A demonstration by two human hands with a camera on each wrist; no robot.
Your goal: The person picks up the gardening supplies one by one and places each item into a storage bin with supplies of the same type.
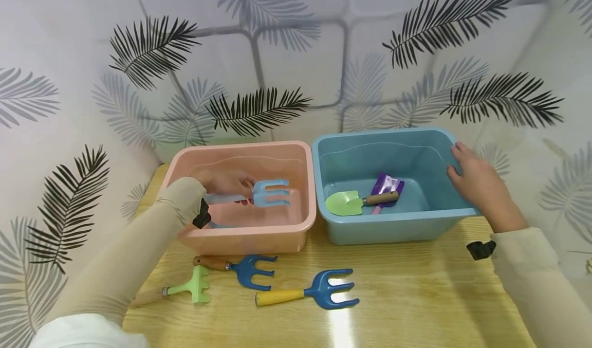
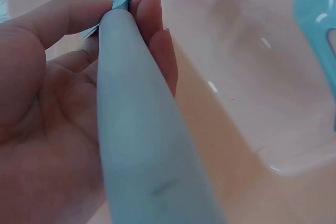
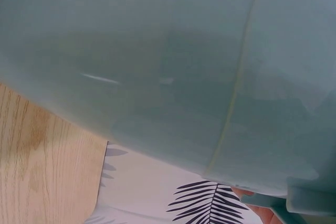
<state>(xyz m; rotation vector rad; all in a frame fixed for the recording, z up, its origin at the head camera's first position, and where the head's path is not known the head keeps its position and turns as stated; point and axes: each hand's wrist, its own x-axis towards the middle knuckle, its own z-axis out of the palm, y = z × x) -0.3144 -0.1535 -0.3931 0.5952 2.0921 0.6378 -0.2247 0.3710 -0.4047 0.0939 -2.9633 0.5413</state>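
Pale wall covering (image 1: 300, 55) at the back, printed with dark and grey leaf fronds; in front, a light wood-grain worktop (image 1: 416, 296). On top, two bins side by side: one pink bin (image 1: 250, 239) on the left, one blue bin (image 1: 388, 230) on the right.

Over the pink bin, within its rim, one light-blue fork (image 1: 264, 193), three prongs pointing right. Pinched near the neck between thumb and fingers of the left hand (image 1: 226, 182), with the pale handle running back toward the wrist. Lower in the same bin, one more light-blue piece (image 2: 318, 17), only partly in sight.

In the blue bin, two tools: one green trowel (image 1: 344, 204) with a wooden handle, lying across one purple tool (image 1: 387, 184) with a pinkish handle. At that bin's right rim, the right hand (image 1: 483, 186), fingers laid loosely over the edge, without any tool.

On the worktop before the pink bin, three tools: one wooden-handled dark-blue fork (image 1: 245, 271), one yellow-handled dark-blue fork (image 1: 319, 290), both three-pronged, and one green rake (image 1: 197, 285) near the left sleeve (image 1: 139, 255).
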